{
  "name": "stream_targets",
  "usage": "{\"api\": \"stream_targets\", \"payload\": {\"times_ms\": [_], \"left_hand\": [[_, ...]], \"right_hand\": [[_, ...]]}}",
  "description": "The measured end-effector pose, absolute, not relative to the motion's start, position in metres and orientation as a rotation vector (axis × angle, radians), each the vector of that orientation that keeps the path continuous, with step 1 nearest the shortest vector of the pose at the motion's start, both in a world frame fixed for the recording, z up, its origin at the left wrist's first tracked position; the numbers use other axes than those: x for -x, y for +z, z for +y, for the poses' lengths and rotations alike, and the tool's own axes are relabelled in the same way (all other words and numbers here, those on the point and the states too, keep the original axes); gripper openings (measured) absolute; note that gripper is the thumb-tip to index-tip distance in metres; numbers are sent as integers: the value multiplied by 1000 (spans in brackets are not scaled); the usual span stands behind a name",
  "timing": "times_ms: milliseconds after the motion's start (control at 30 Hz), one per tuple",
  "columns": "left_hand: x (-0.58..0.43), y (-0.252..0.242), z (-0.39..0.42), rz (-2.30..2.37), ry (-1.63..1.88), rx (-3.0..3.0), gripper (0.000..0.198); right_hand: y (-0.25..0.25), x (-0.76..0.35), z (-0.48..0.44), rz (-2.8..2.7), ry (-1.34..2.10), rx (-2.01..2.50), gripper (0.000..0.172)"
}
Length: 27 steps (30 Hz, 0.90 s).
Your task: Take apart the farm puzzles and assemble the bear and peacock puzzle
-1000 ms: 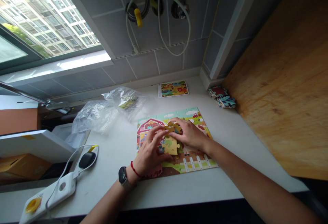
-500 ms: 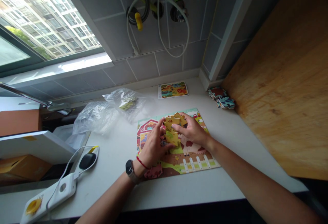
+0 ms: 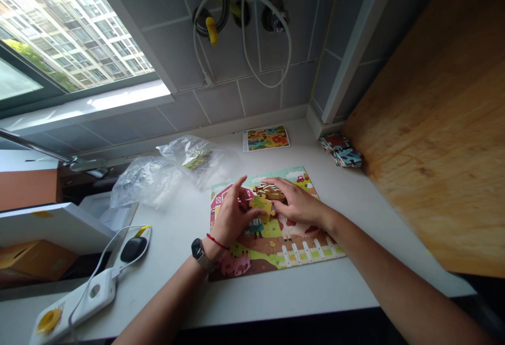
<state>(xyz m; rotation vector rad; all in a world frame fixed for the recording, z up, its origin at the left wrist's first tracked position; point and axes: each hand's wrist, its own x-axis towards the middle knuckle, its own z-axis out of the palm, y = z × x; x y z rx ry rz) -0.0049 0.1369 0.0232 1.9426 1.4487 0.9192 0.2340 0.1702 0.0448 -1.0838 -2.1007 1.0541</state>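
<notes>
An assembled farm jigsaw puzzle [image 3: 272, 253] lies flat on the white counter under both hands. Over its middle, my right hand [image 3: 302, 204] is closed around a stack of puzzle pieces [image 3: 271, 191], their edges turned up. My left hand [image 3: 231, 213] is at the left, its thumb against a yellow puzzle piece [image 3: 261, 208] and its index finger raised. This yellow piece sits just below the stack, between the two hands. Some of the right fingers are hidden behind the stack.
Crumpled clear plastic bags [image 3: 150, 179] lie at the left, one with green pieces inside. A picture card [image 3: 266, 139] is near the wall. Another pile of puzzle pieces [image 3: 341, 150] rests by the wooden board [image 3: 434, 150]. A power strip [image 3: 84, 295] stands at front left.
The yellow pieces that were spread between both hands are now gathered edge-up in my right hand. One yellow piece stays at my left thumb, and the left index finger has lifted.
</notes>
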Motion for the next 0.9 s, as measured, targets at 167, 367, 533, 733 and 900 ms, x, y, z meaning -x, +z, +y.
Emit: {"api": "stream_targets", "payload": {"times_ms": [167,367,533,733,900], "left_hand": [[1,30,143,1453,778,-2306,60],[-13,34,150,1426,680,-2371,37],[-11,31,155,1368,688,-2351,64],[4,19,153,1259,720,-2320,87],[1,24,148,1043,706,-2196,128]], "right_hand": [[49,-234,165,-2171,1084,1002,72],[41,-225,161,-2130,1043,920,63],[40,-221,160,-2073,898,970,34],[41,-209,155,-2228,690,879,44],[36,-204,157,-2267,588,895,40]]}}
